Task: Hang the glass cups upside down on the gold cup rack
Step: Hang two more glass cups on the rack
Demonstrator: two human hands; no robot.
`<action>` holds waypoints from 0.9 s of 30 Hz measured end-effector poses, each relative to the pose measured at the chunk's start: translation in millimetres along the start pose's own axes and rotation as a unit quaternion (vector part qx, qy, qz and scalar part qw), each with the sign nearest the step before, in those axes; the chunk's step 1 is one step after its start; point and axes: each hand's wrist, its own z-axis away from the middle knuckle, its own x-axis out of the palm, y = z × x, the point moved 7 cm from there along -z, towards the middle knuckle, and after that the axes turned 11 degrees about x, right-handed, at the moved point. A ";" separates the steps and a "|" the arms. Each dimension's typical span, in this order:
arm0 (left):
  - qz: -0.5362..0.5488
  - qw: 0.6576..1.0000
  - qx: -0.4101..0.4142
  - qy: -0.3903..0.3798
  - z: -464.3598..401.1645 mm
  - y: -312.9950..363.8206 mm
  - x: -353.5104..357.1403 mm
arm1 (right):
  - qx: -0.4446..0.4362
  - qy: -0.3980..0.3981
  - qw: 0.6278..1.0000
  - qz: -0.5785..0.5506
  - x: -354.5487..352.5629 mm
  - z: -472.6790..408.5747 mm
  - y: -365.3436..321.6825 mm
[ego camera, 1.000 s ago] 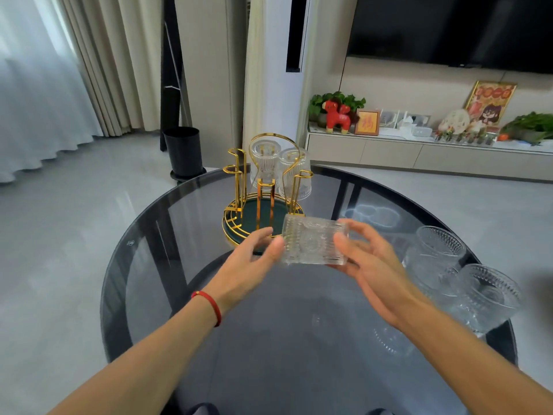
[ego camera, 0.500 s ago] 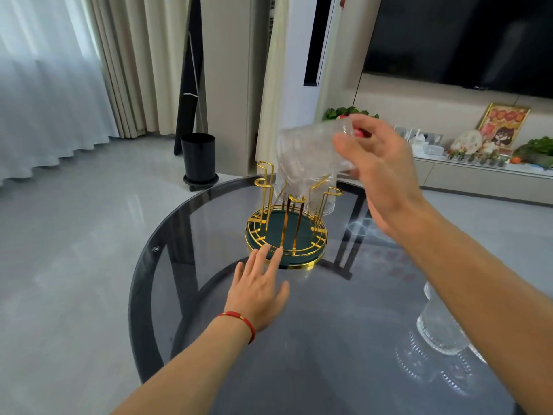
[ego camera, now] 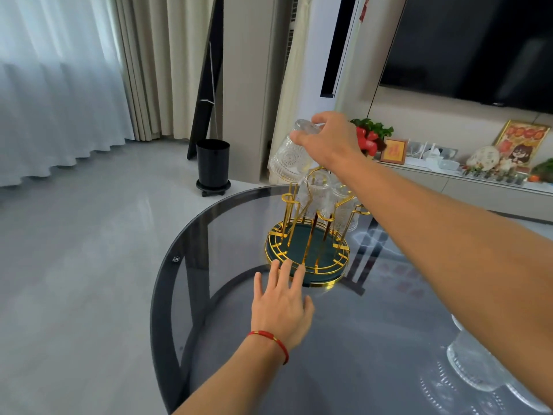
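Observation:
The gold cup rack (ego camera: 308, 253) with a dark green base stands at the far side of the round glass table (ego camera: 227, 265). Two clear glass cups (ego camera: 332, 196) hang upside down on its rear prongs. My right hand (ego camera: 329, 142) grips another ribbed glass cup (ego camera: 288, 158) by its base, mouth down, over the rack's back-left prong. My left hand (ego camera: 281, 304) lies flat on the table with fingers spread, fingertips touching the rack's front rim.
More glass cups (ego camera: 475, 363) stand at the table's right edge, partly behind my right arm. Beyond the table are a black bin (ego camera: 213, 163), curtains and a TV shelf with ornaments.
My right hand carried the cup up from the table's middle and tipped it mouth down over the rack. My left hand let go of it and settled flat at the rack's base.

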 end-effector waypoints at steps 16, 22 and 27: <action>0.003 1.000 -0.021 -0.006 -5.0 11.7 -4.8 | -0.046 -0.017 0.981 0.188 38.6 -12.1 9.1; 0.010 1.000 -0.020 -0.011 -5.0 12.6 -6.2 | -0.063 -0.056 0.962 0.260 56.7 -9.5 17.6; 0.002 1.000 -0.020 -0.021 -4.5 12.1 -6.3 | -0.070 -0.095 0.943 0.310 65.8 -12.4 21.9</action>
